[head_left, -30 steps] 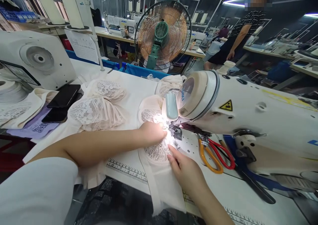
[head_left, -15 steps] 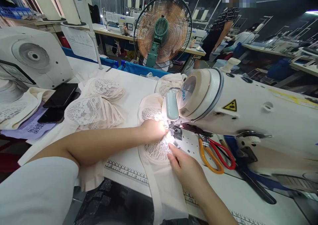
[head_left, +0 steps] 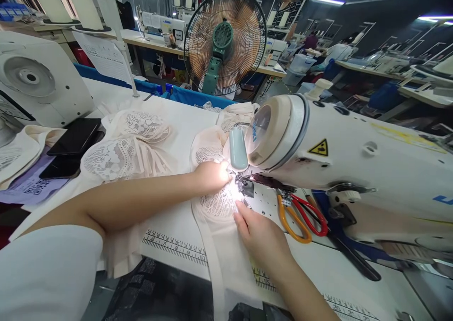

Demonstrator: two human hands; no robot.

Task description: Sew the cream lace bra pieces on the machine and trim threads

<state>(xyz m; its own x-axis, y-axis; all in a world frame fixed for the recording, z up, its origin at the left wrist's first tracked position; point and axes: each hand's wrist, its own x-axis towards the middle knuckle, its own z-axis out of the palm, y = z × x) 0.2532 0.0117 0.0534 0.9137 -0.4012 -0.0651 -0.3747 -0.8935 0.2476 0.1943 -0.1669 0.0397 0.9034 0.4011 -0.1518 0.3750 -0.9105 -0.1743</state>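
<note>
A pale pink lace bra (head_left: pixel 215 206) lies across the bed of the sewing machine (head_left: pixel 329 146), its lower band hanging over the table's front edge. My left hand (head_left: pixel 212 177) is closed on the upper part of the lace cup, fingertips close to the brightly lit presser foot (head_left: pixel 238 181). On the cup's right edge, just in front of the needle area, my right hand (head_left: pixel 264 236) pinches the fabric between thumb and fingers. Glare from the lamp washes out the stitching spot. A grey-blue guard (head_left: pixel 238 148) hangs above it.
Scissors with orange handles (head_left: pixel 295 222) and red-handled scissors (head_left: pixel 313 215) lie right of the needle. More lace bras (head_left: pixel 116 158) are piled on the left, beside black phones (head_left: pixel 74 137). A large fan (head_left: pixel 223 33) stands behind the table; a printed ruler (head_left: pixel 175 248) runs along the front.
The whole view has shifted slightly, so the table appears further left. Both hands keep their hold on the bra near the presser foot. The standing person in the background has moved behind the fan's right side.
</note>
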